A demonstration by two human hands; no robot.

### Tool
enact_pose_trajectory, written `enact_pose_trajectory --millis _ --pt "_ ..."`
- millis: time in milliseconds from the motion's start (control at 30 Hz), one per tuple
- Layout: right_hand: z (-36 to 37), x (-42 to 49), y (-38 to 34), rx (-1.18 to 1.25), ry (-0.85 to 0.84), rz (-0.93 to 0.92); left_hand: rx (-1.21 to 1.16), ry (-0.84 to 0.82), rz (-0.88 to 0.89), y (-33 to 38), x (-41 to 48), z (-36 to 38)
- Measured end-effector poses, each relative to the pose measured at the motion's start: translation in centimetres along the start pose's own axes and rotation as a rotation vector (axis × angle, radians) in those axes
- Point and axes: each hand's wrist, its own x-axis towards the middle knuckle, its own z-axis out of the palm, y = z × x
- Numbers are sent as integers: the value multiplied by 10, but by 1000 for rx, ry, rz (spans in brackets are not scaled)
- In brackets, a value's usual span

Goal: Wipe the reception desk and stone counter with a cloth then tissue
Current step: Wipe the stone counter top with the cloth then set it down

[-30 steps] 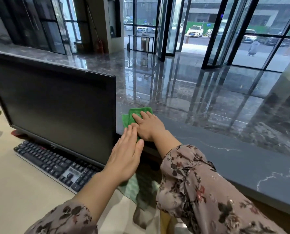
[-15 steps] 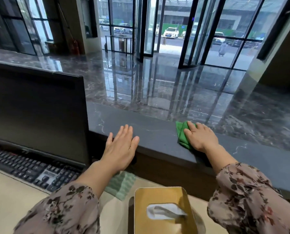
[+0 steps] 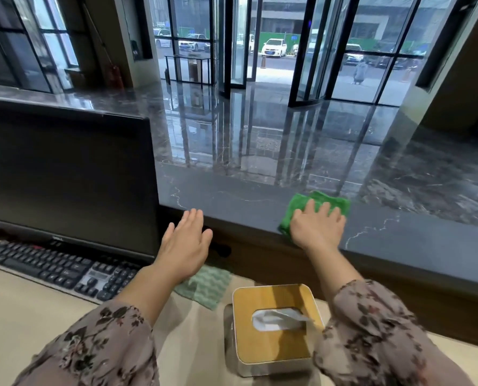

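Green cloth (image 3: 316,208): bunched, lying flat on the near edge of the stone counter (image 3: 232,196), pressed under the right hand (image 3: 317,227), whose fingers are spread over it, palm down.

Stone counter: dark grey with pale veins, polished, raised above the desk.

Left hand (image 3: 186,245): open, fingers together and extended, holding nothing, held in front of the counter's near edge; whether it touches the edge cannot be told.

Desk (image 3: 23,316): pale beige top, below and in front of the counter.

Tissue box (image 3: 274,327): square, metal sides, wooden lid with an oval slot; a white tissue (image 3: 281,319) sticks up out of the slot. Stands on the desk between the forearms.

Pale green cloth (image 3: 207,285): second cloth, flat on the desk, just beyond the tissue box, partly under the left wrist.

Monitor (image 3: 65,179): black, screen dark, left of the hands; a small logo on the lower bezel, too blurred to read with certainty.

Keyboard (image 3: 54,270): black, on the desk below the monitor; key lettering not legible.

Sleeves (image 3: 371,335): floral print, both arms.
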Motion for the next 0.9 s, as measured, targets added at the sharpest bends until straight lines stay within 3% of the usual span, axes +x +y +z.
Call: enact_pose_trajectory --millis 267,400,500,667,900 --pt "22 -42 -119 -25 -32 -404 -72 27 3 -21 -16 2" --pt "31 -39 -125 -165 13 -771 -71 60 18 -16 -16 3" --pt "32 -25 -109 -245 64 -925 -61 57 29 -6 -14 8" --pt "31 -13 -64 -305 133 -997 -33 63 51 14 -9 14" --pt "25 -6 30 -295 252 -932 30 7 105 61 -9 23"
